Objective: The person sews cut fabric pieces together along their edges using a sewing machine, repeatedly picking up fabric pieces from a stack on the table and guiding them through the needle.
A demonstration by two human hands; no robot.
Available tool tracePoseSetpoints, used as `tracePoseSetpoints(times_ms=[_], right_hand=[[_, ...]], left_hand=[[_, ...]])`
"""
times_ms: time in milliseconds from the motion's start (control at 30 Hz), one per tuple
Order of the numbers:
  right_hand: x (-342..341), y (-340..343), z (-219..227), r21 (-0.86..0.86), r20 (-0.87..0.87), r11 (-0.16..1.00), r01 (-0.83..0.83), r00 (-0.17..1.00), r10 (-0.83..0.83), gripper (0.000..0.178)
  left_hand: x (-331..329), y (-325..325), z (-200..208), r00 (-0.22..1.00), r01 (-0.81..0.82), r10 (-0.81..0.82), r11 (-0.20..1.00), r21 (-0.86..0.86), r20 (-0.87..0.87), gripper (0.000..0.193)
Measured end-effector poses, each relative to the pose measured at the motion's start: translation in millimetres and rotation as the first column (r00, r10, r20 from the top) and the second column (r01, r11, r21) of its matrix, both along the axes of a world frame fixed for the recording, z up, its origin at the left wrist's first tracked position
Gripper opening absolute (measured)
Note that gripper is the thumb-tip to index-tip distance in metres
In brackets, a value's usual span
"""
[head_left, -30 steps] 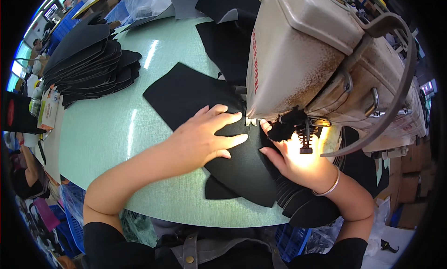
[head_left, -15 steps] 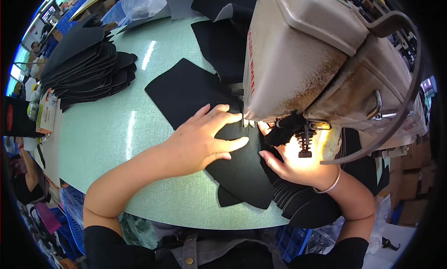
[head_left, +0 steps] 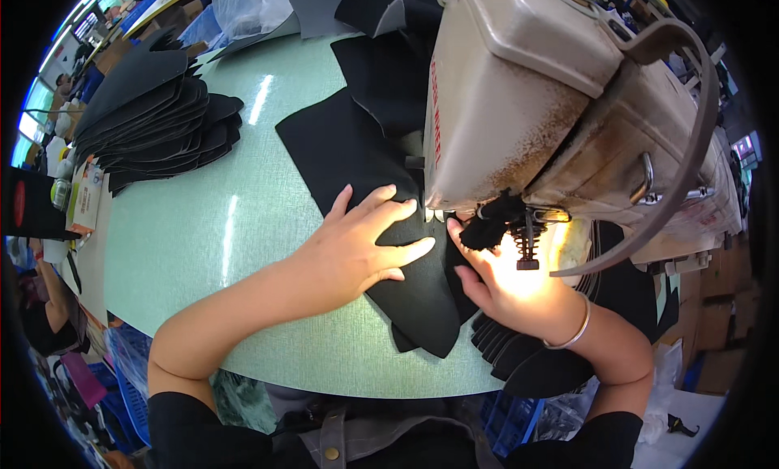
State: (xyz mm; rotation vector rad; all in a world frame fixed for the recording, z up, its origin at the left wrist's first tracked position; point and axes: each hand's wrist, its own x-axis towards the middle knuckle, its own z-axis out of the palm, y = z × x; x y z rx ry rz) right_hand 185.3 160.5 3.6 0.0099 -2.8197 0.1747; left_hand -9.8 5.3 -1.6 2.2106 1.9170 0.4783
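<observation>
Item: black piece [head_left: 422,307], on the desk [head_left: 178,250], running beneath the front of the sewing machine [head_left: 503,104], which stands at 1 o'clock; another dark corner shows under its lower edge. At 9 o'clock, left hand [head_left: 349,242]: fingers spread, pressed on the piece, gripping nothing. At 3 o'clock, right hand [head_left: 511,282]: thumb parted, fingertips by the piece's right edge; glare and machine parts leave us unable to tell whether it pinches. Step, we judge: guiding a seam. Next move, we judge, calls for even feeding, fingers clear of the needle. Farther: small stack [head_left: 544,367], 4 o'clock; tall stack [head_left: 154,112], 10 o'clock.
</observation>
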Motion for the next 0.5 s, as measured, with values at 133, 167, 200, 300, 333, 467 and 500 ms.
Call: tracePoseSetpoints(times_ms=[133,167,200,300,333,467,500], right_hand=[[-10,14,10,0.012,-0.012,0.998,-0.056,0.998,0.057,0.022],[-12,18,11,-0.01,-0.079,0.994,-0.108,0.991,0.107,0.009],[-14,22,13,-0.009,-0.069,0.993,-0.122,0.99,0.121,0.019],[-5,26,8,0.03,0.066,0.999,0.031,0.997,-0.033,0.016],[-6,29,4,-0.193,0.024,0.981,0.017,1.0,-0.013,0.011],[-15,11,11,0.017,-0.164,0.998,-0.067,0.984,0.068,0.038],[-10,5,11,0.016,-0.161,0.997,-0.071,0.984,0.073,0.038]], left_hand=[[-16,7,1,0.995,0.072,-0.071,0.997,-0.017,0.075,0.04],[-19,9,2,0.992,0.091,-0.088,0.996,-0.025,0.09,0.04],[-23,12,2,0.992,0.086,-0.08,0.994,-0.06,0.101,0.039],[-19,9,0,0.998,0.065,-0.065,0.998,-0.008,0.006,0.038],[-14,9,4,0.997,0.047,-0.051,0.997,-0.06,-0.051,0.037],[16,-2,9,0.993,-0.106,0.11,0.989,-0.101,0.037,0.041],[11,-2,9,0.993,-0.11,0.115,0.989,-0.102,0.04,0.041]])
